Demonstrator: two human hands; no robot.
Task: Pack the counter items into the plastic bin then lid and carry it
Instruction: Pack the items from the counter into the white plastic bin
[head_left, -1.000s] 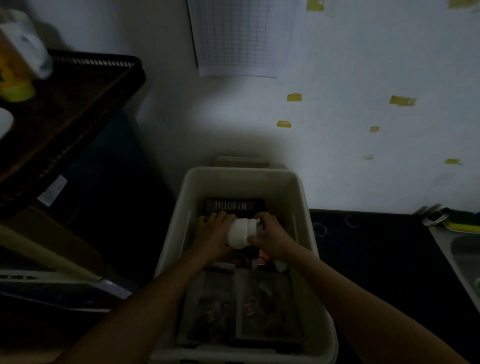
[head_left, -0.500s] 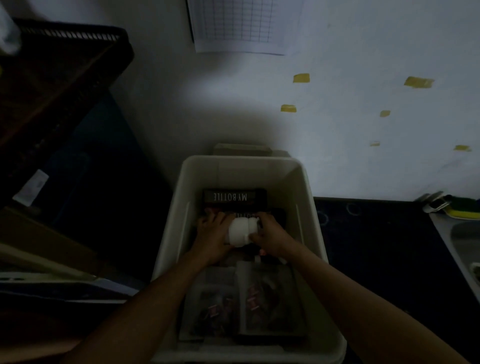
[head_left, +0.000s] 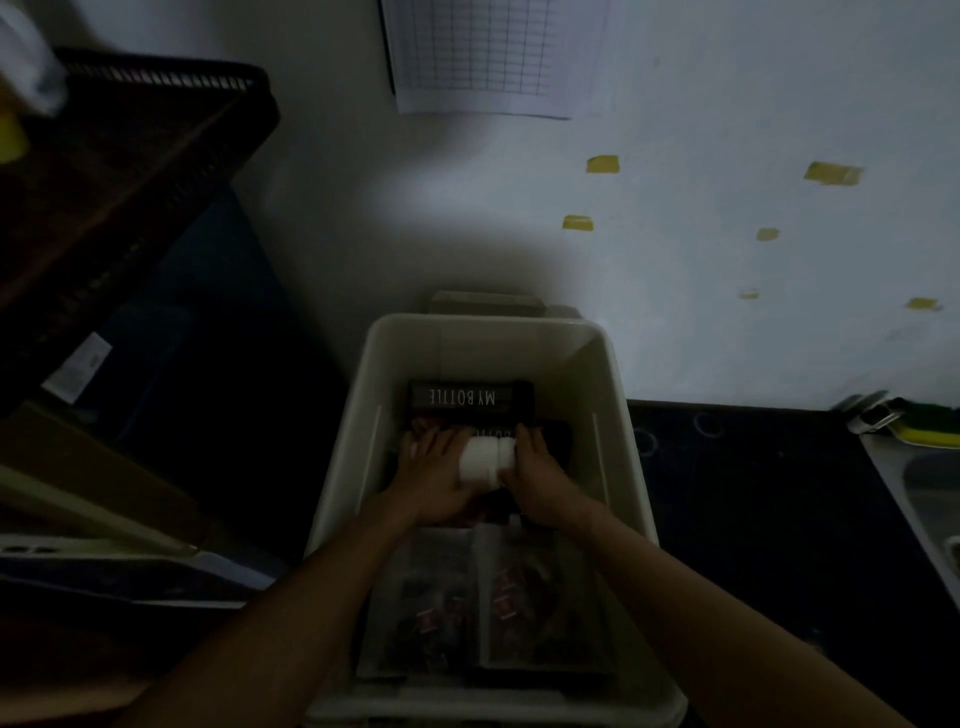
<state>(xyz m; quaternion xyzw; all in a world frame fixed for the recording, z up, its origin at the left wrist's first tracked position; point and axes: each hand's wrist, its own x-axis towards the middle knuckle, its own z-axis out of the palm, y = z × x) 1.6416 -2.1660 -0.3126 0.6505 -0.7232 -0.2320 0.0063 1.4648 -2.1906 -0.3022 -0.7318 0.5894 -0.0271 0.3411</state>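
Note:
A white plastic bin (head_left: 613, 395) stands open on the dark counter below me. Both my hands are down inside it. My left hand (head_left: 434, 475) and my right hand (head_left: 540, 475) grip a small white container (head_left: 485, 460) from either side, lying sideways. Just beyond it lies a black box (head_left: 470, 397) lettered "MY BOTTLE". Two clear packets with red marks (head_left: 493, 608) fill the near half of the bin. What lies under my hands is hidden.
A white wall with a grid sheet (head_left: 493, 52) and yellow tape bits rises behind the bin. A dark rack (head_left: 130, 171) stands at the left. At the right are a sink edge (head_left: 914, 493) and a yellow-green sponge (head_left: 930, 436). The scene is dim.
The hands with the white container have stayed low in the bin, almost still. The view shifted slightly.

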